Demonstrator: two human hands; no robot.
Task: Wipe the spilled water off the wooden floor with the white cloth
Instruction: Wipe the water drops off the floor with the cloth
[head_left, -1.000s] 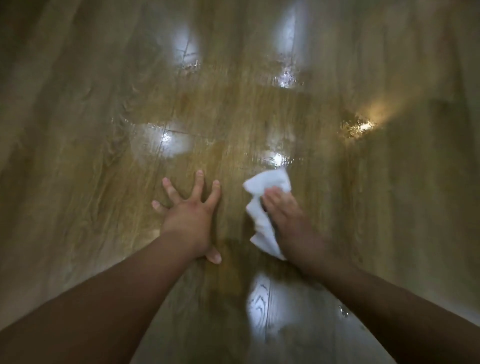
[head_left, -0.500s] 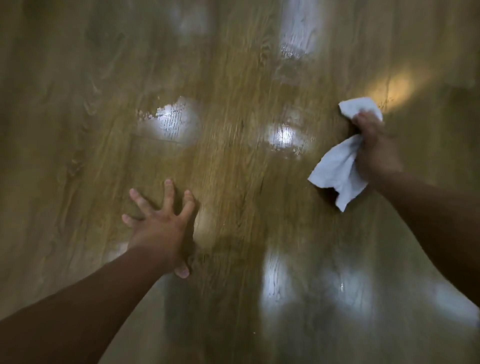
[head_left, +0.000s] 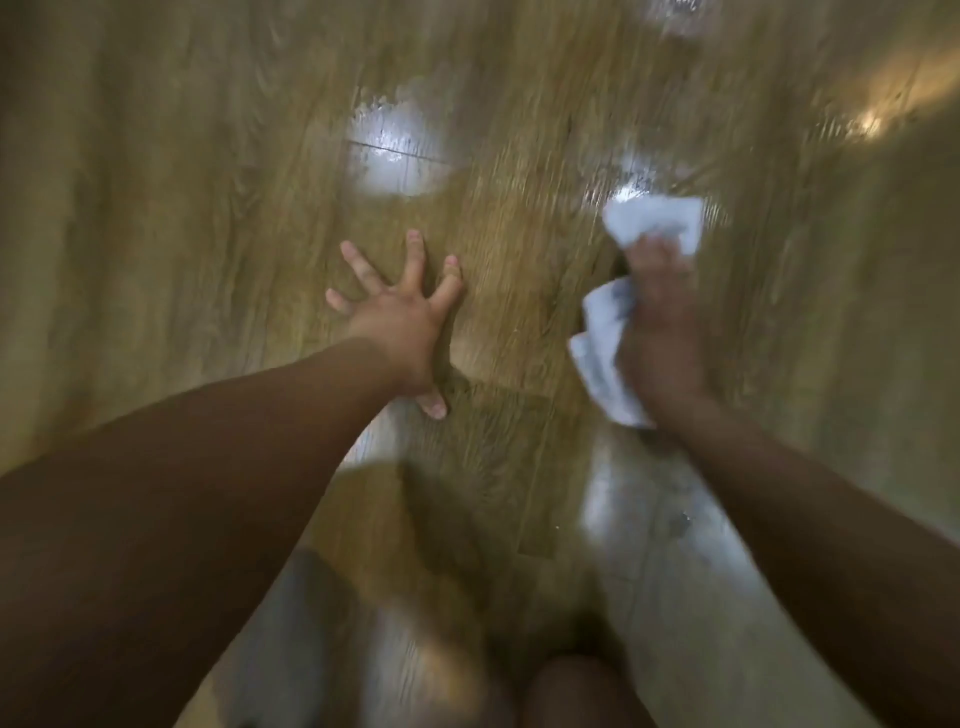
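The white cloth (head_left: 602, 338) lies crumpled on the wooden floor (head_left: 182, 218), one end sticking out beyond my fingers near a shiny wet patch (head_left: 631, 189). My right hand (head_left: 660, 322) is on top of the cloth, pressing it to the boards; the hand is blurred, so its finger pose is unclear. My left hand (head_left: 400, 317) rests flat on the floor to the left, fingers spread wide, holding nothing. Another wet, glossy patch (head_left: 395, 150) shines beyond my left fingers.
Light reflections gleam on the floor at the far right (head_left: 872, 124) and close in below my right arm (head_left: 639, 509). A knee (head_left: 576, 691) shows at the bottom edge. Bare boards stretch away to the left.
My right hand has swept the cloth from the far right back toward the middle and closer to me. The left hand stays planted on the floor; the view has shifted.
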